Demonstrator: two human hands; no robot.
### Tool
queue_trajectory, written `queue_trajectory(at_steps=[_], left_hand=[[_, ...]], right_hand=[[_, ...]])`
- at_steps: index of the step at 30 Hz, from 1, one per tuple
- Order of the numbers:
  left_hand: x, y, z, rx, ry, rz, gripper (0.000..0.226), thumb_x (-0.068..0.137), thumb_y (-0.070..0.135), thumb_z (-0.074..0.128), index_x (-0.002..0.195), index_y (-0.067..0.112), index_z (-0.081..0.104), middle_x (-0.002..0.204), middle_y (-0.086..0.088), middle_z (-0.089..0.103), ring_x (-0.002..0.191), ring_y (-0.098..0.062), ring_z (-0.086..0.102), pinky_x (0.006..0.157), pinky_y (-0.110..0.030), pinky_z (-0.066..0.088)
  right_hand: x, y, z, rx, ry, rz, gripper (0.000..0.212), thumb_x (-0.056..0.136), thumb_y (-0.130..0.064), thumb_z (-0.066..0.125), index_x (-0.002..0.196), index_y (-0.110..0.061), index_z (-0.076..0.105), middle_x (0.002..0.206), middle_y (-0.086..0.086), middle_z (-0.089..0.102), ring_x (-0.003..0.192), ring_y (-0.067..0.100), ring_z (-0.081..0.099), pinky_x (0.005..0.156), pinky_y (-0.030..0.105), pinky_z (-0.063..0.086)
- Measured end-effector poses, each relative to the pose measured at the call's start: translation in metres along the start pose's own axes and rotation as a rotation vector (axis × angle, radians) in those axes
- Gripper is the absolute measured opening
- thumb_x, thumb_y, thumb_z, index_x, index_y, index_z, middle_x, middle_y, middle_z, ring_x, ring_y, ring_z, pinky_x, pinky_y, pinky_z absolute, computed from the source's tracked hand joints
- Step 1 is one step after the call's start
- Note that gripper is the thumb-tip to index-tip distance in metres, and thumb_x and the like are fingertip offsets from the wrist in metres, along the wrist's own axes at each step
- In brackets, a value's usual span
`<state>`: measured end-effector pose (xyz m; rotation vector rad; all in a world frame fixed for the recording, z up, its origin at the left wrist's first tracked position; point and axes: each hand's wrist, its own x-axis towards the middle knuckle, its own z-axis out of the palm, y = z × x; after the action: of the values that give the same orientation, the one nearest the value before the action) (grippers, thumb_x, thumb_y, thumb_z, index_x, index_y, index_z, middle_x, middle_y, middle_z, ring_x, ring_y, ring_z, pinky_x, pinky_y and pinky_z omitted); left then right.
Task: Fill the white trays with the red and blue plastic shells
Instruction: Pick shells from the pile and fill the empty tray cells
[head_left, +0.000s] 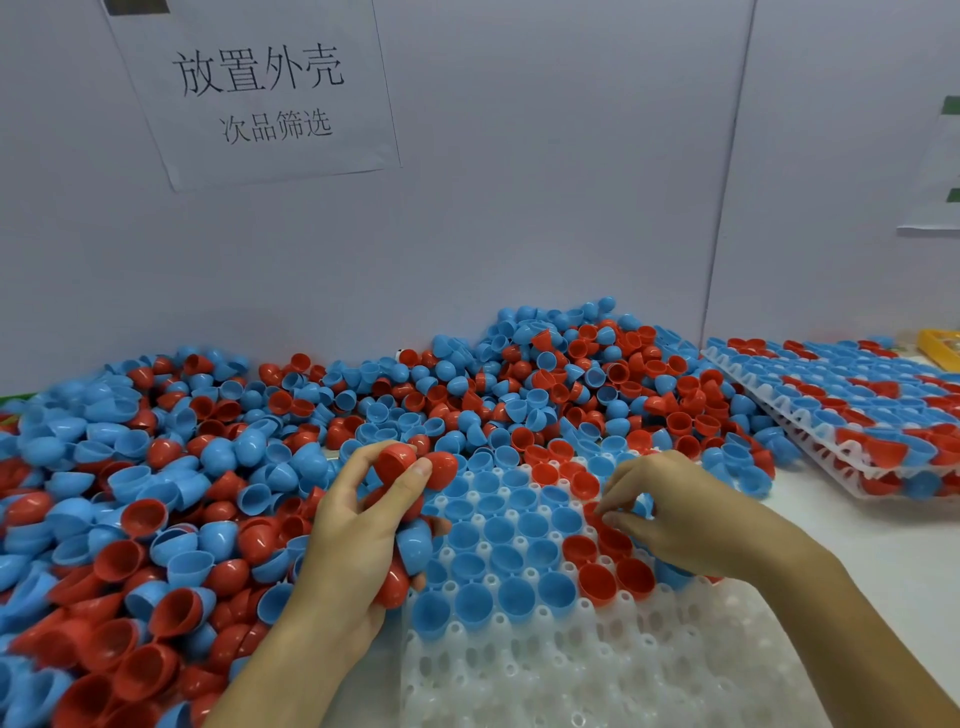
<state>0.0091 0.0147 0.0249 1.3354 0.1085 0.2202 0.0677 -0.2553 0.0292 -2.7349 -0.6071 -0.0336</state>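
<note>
On the white tray (597, 670), partly filled, the left hand (358, 540) grips several red and blue shells (397, 462) at its left edge, the right hand (670, 514) pinches a red shell (597, 512) over a cell, and the loose shell pile (156, 493) crowds its left and far sides.

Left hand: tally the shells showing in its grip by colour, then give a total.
Left hand, visible shells only; others may be hidden behind the palm.
Red shells: 4
Blue shell: 1
Total: 5
</note>
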Motion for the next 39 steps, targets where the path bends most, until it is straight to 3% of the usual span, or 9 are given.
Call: queue_trajectory(at_steps=[8, 13, 17, 23, 28, 34, 39], left_hand=[[0.0, 0.001, -0.001, -0.002, -0.003, -0.004, 0.015, 0.082, 0.031, 0.075, 0.091, 0.042, 0.069, 0.088, 0.002, 0.076, 0.074, -0.031, 0.076, 0.039, -0.027, 0.046], [0.001, 0.0, -0.002, -0.01, 0.003, -0.005, 0.015, 0.085, 0.029, 0.075, 0.092, 0.041, 0.069, 0.088, 0.002, 0.076, 0.073, -0.03, 0.076, 0.039, -0.027, 0.046], [0.001, 0.0, -0.001, -0.01, 0.0, -0.003, 0.016, 0.083, 0.031, 0.076, 0.09, 0.043, 0.069, 0.088, 0.002, 0.076, 0.073, -0.031, 0.076, 0.04, -0.027, 0.046], [0.0, 0.001, -0.001, -0.015, -0.002, -0.004, 0.015, 0.085, 0.029, 0.075, 0.09, 0.042, 0.069, 0.089, 0.002, 0.076, 0.073, -0.031, 0.076, 0.039, -0.027, 0.045], [0.0, 0.0, -0.001, -0.005, -0.004, -0.007, 0.014, 0.084, 0.031, 0.076, 0.092, 0.039, 0.069, 0.09, 0.003, 0.076, 0.074, -0.032, 0.076, 0.04, -0.027, 0.046], [0.0, 0.001, -0.001, 0.001, -0.01, -0.005, 0.014, 0.081, 0.033, 0.076, 0.091, 0.04, 0.069, 0.089, 0.004, 0.076, 0.075, -0.032, 0.076, 0.039, -0.027, 0.046], [-0.001, 0.002, 0.0, -0.001, -0.017, 0.001, 0.022, 0.069, 0.039, 0.077, 0.09, 0.04, 0.069, 0.087, 0.005, 0.076, 0.074, -0.031, 0.076, 0.039, -0.028, 0.047]], right_hand=[[0.003, -0.001, 0.004, 0.006, -0.031, 0.031, 0.024, 0.094, -0.019, 0.067, 0.114, -0.027, 0.075, 0.113, -0.015, 0.069, 0.094, -0.001, 0.063, 0.077, 0.007, 0.05], [0.005, 0.001, -0.004, 0.011, 0.101, 0.013, 0.02, 0.094, -0.017, 0.067, 0.11, -0.023, 0.077, 0.105, -0.012, 0.074, 0.077, -0.007, 0.062, 0.067, 0.001, 0.046], [0.02, -0.002, -0.02, -0.061, 0.061, 0.01, 0.022, 0.089, -0.016, 0.072, 0.11, -0.023, 0.076, 0.105, -0.01, 0.073, 0.077, -0.004, 0.063, 0.062, 0.006, 0.049], [0.036, -0.002, -0.016, -0.125, -0.14, 0.0, 0.036, 0.087, -0.019, 0.075, 0.122, -0.024, 0.07, 0.123, -0.005, 0.068, 0.1, 0.009, 0.065, 0.086, 0.026, 0.058], [0.034, 0.002, -0.005, -0.196, -0.104, 0.006, 0.04, 0.086, -0.022, 0.076, 0.125, -0.029, 0.068, 0.131, -0.008, 0.063, 0.115, 0.011, 0.06, 0.097, 0.031, 0.054], [0.031, -0.011, -0.001, -0.431, -0.033, -0.032, 0.035, 0.087, -0.024, 0.072, 0.121, -0.031, 0.068, 0.116, -0.005, 0.06, 0.096, 0.011, 0.053, 0.08, 0.031, 0.058], [0.033, -0.018, -0.001, -0.515, -0.04, -0.053, 0.03, 0.089, -0.026, 0.069, 0.12, -0.024, 0.069, 0.114, 0.0, 0.062, 0.099, 0.018, 0.059, 0.079, 0.032, 0.059]])
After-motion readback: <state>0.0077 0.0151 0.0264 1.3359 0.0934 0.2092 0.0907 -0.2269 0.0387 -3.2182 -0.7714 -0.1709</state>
